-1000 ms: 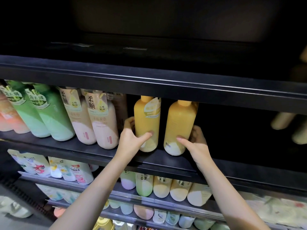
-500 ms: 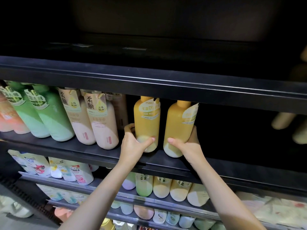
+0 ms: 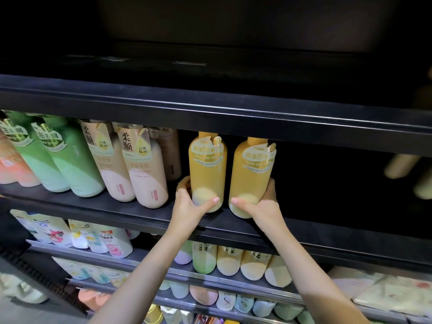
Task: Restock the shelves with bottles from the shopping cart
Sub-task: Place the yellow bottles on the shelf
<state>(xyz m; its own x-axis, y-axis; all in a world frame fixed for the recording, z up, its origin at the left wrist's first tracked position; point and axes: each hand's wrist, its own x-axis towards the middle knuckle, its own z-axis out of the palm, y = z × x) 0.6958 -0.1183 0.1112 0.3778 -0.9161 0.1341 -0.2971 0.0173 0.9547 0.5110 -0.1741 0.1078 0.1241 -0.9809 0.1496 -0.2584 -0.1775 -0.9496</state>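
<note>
Two yellow bottles stand upright side by side on the dark shelf (image 3: 121, 208), labels facing me. My left hand (image 3: 188, 204) grips the base of the left yellow bottle (image 3: 207, 169), thumb across its front and fingers behind it. My right hand (image 3: 263, 206) grips the base of the right yellow bottle (image 3: 251, 174) the same way. The shopping cart is out of view.
Beige bottles (image 3: 142, 169) and green bottles (image 3: 63, 160) stand to the left on the same shelf. The shelf's right part (image 3: 339, 188) is dark, with pale bottles (image 3: 399, 166) at the far right. The upper shelf edge (image 3: 210, 113) overhangs. Lower shelves hold several bottles and pouches.
Both yellow bottles have been turned so their labels face forward. My hands have slid down to the bottle bases.
</note>
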